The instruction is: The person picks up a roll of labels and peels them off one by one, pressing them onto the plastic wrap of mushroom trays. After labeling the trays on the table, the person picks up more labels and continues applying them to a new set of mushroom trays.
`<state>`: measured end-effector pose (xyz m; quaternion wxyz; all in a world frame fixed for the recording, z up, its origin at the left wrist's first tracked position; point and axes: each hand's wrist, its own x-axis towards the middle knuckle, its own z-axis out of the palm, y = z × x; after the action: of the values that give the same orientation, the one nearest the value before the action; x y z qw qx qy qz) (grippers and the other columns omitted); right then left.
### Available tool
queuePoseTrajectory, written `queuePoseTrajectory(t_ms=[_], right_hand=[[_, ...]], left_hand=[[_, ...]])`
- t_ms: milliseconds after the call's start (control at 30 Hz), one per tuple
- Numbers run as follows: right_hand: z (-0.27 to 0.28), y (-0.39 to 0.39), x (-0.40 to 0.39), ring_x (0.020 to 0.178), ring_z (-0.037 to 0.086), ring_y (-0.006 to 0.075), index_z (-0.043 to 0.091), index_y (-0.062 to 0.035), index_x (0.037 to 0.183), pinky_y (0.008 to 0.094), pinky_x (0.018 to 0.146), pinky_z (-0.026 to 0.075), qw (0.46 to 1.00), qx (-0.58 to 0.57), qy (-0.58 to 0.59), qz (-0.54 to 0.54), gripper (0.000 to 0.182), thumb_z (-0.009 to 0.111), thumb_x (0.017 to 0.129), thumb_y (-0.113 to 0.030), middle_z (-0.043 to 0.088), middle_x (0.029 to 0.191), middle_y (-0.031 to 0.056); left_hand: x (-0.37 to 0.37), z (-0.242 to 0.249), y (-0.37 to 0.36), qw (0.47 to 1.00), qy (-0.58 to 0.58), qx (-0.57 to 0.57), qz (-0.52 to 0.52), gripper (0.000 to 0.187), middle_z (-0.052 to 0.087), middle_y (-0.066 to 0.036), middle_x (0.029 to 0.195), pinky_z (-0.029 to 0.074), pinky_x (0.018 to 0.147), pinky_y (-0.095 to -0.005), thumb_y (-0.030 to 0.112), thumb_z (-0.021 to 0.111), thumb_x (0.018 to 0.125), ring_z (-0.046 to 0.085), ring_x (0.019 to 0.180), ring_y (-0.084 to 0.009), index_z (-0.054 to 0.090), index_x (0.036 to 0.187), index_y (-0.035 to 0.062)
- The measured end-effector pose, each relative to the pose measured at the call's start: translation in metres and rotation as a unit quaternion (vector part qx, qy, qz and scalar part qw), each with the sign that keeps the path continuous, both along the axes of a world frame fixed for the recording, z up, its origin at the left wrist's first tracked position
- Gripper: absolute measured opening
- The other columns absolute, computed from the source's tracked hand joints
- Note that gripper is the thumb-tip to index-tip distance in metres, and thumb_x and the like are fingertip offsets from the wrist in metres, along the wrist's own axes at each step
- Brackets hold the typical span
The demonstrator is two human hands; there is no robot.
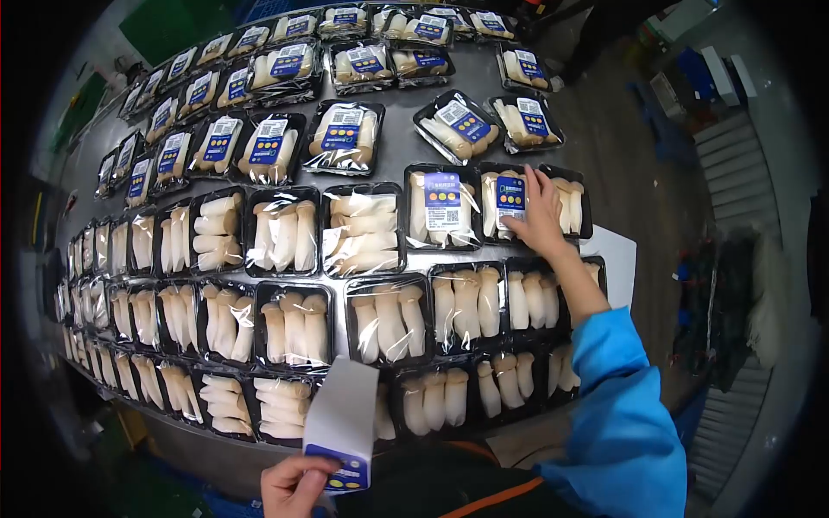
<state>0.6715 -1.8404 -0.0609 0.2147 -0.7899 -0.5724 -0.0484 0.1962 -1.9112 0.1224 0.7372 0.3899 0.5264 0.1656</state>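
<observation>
My left hand (294, 486) pinches a strip of label backing (343, 401) with a blue label at its lower end, near the table's front edge. My right hand (542, 213), in a blue sleeve, lies with fingers apart on a black tray of mushrooms, touching the edge of its blue and white label (509, 200). Just left of that tray sits another labelled tray (443, 207). To the right, partly behind my hand, is a tray without a visible label (567, 205). Rows of unlabelled wrapped mushroom trays (389, 321) lie in front.
Labelled trays (343, 136) fill the far rows of the metal table (393, 129). A white sheet (615, 259) sticks out at the table's right edge. Green crates (134, 34) stand at the far left, and a person's dark-clothed legs (596, 39) show beyond the table.
</observation>
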Motion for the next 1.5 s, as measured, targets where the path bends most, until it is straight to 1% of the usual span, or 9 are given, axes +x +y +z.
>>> queuePoseTrajectory(t_ms=[167, 333, 433, 500, 733, 900, 1033, 1200, 1500], right_hand=[[0.042, -0.019, -0.056, 0.092, 0.058, 0.0271, 0.058, -0.0066, 0.11, 0.0405, 0.081, 0.043, 0.976, -0.014, 0.178, 0.127, 0.033, 0.06, 0.079, -0.017, 0.063, 0.092, 0.012], [0.173, -0.096, -0.166, 0.098, 0.056, 0.0156, 0.063, -0.009, 0.099, 0.0333, 0.093, 0.042, 0.75, -0.092, 0.514, 0.405, 0.027, 0.068, 0.073, -0.003, 0.061, 0.101, 0.0035], [0.201, -0.084, -0.11, 0.08, 0.059, 0.0205, 0.064, -0.003, 0.091, 0.0326, 0.082, 0.048, 0.776, -0.162, 0.579, 0.191, 0.016, 0.066, 0.076, -0.005, 0.061, 0.083, 0.0073], [0.202, -0.057, -0.018, 0.074, 0.058, 0.0164, 0.061, 0.0005, 0.087, 0.0313, 0.07, 0.048, 0.94, -0.013, 0.224, 0.256, 0.013, 0.062, 0.076, -0.007, 0.059, 0.082, 0.0079], [0.021, -0.01, 0.147, 0.101, 0.047, 0.0344, 0.055, -0.0137, 0.1, 0.0429, 0.085, 0.04, 0.964, -0.249, 0.093, 0.002, 0.039, 0.066, 0.063, -0.016, 0.052, 0.099, 0.0149], [0.004, -0.043, 0.101, 0.108, 0.043, 0.0328, 0.048, -0.0155, 0.12, 0.0467, 0.088, 0.036, 0.997, -0.017, 0.0, -0.071, 0.058, 0.069, 0.065, -0.021, 0.045, 0.12, 0.0122], [-0.009, -0.054, 0.073, 0.103, 0.046, 0.0319, 0.055, -0.0086, 0.115, 0.0432, 0.09, 0.035, 0.993, -0.05, -0.104, 0.005, 0.042, 0.062, 0.074, -0.013, 0.057, 0.107, 0.0112], [0.175, -0.063, -0.148, 0.098, 0.055, 0.0198, 0.057, -0.0051, 0.108, 0.0297, 0.083, 0.045, 0.73, -0.249, 0.532, 0.349, 0.034, 0.064, 0.075, -0.007, 0.06, 0.098, 0.0097], [0.201, 0.099, -0.154, 0.086, 0.051, 0.0265, 0.057, -0.0066, 0.076, 0.037, 0.077, 0.04, 0.816, -0.097, -0.074, 0.566, 0.016, 0.059, 0.06, -0.007, 0.053, 0.079, 0.0065]], left_hand=[[0.067, 0.017, 0.019, 0.989, 0.023, 0.135, -0.048, 0.027, 0.063, -0.01, 0.094, 0.046, 0.074, -0.0228, -0.002, 0.05, 0.086, 0.058, 0.084, -0.0104, 0.05, 0.113, -0.0037], [0.098, 0.014, 0.019, 0.914, 0.077, 0.322, -0.234, 0.01, 0.065, -0.008, 0.071, 0.044, 0.057, -0.0205, 0.007, 0.058, 0.084, 0.057, 0.065, -0.0054, 0.064, 0.085, -0.0006], [0.091, -0.043, -0.001, 0.903, 0.104, 0.292, -0.297, 0.014, 0.06, -0.01, 0.056, 0.044, 0.044, -0.0269, 0.016, 0.068, 0.078, 0.059, 0.046, -0.0178, 0.066, 0.08, 0.0027], [0.081, -0.05, -0.012, 0.929, 0.091, 0.18, -0.309, 0.016, 0.063, -0.008, 0.063, 0.047, 0.054, -0.024, 0.014, 0.066, 0.08, 0.062, 0.057, -0.0121, 0.066, 0.091, 0.003], [0.095, -0.007, 0.017, 0.984, -0.141, 0.009, -0.111, 0.084, 0.05, -0.015, 0.119, 0.042, 0.087, -0.0299, -0.012, 0.061, 0.073, 0.053, 0.104, -0.018, 0.011, 0.139, 0.0033], [0.043, -0.01, -0.009, 0.992, -0.01, 0.049, -0.118, 0.043, 0.061, -0.012, 0.099, 0.044, 0.075, -0.0265, 0.002, 0.062, 0.078, 0.057, 0.086, -0.0148, 0.05, 0.118, -0.0017], [0.09, -0.004, -0.001, 0.998, -0.026, 0.063, -0.003, 0.032, 0.062, -0.011, 0.1, 0.045, 0.075, -0.0225, 0.0, 0.052, 0.086, 0.059, 0.083, -0.011, 0.05, 0.118, -0.0004], [0.085, 0.008, 0.013, 0.945, 0.062, 0.275, -0.168, 0.018, 0.064, -0.011, 0.077, 0.047, 0.053, -0.0266, 0.006, 0.061, 0.081, 0.063, 0.059, -0.0201, 0.062, 0.099, 0.0037], [-0.004, -0.05, -0.052, 0.993, 0.119, 0.014, -0.022, 0.023, 0.065, -0.004, 0.065, 0.046, 0.047, -0.0246, 0.026, 0.066, 0.081, 0.059, 0.053, -0.0103, 0.067, 0.088, 0.0044]])
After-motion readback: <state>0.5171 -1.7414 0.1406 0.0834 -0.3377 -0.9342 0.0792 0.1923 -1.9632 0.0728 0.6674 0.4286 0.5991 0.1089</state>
